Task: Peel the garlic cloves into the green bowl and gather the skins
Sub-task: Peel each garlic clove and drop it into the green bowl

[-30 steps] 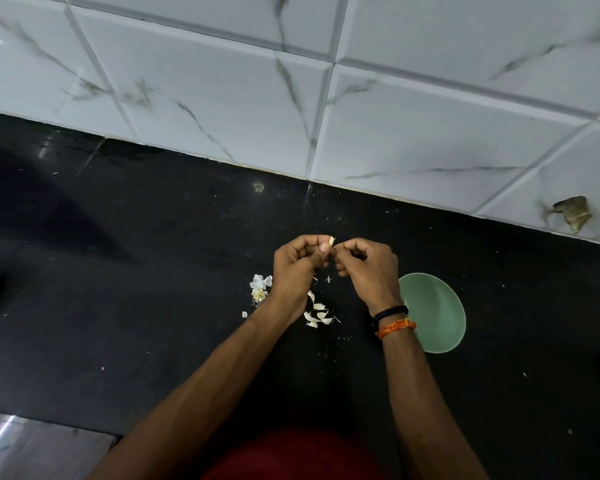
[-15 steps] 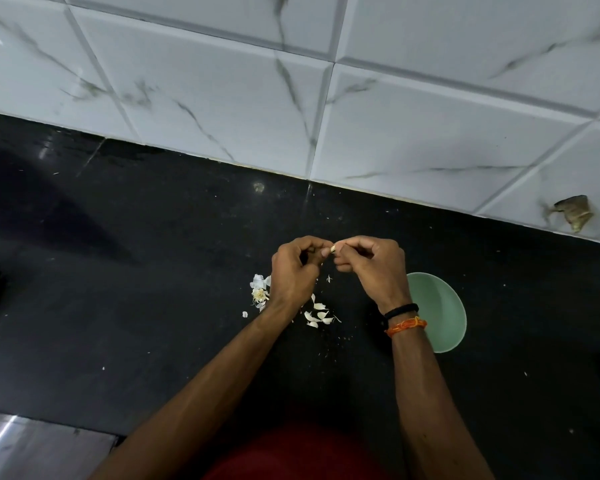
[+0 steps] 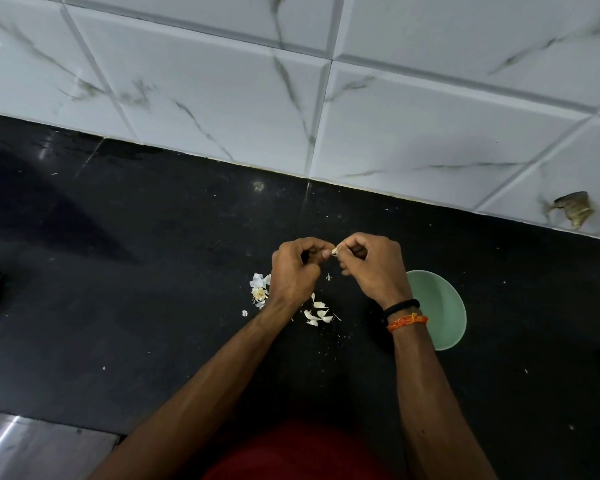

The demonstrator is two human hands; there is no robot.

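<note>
My left hand (image 3: 293, 271) and my right hand (image 3: 374, 266) meet above the black counter, and the fingertips of both pinch one small garlic clove (image 3: 335, 251) between them. Several loose garlic cloves (image 3: 317, 315) lie on the counter just below my hands. A little heap of white skins and the garlic root (image 3: 258, 289) sits left of my left wrist. The green bowl (image 3: 442, 308) stands to the right, partly hidden by my right wrist; I see nothing inside it.
The black counter (image 3: 136, 271) runs back to a white marbled tile wall (image 3: 291, 98). A broken hole in a tile (image 3: 574, 213) shows at far right. Small skin crumbs (image 3: 336, 337) dot the counter. A steel edge (image 3: 21, 445) lies at bottom left.
Both hands stay together on the clove, with the fingertips shifting slightly around it. The right wrist has drifted a little right, over the bowl's left rim.
</note>
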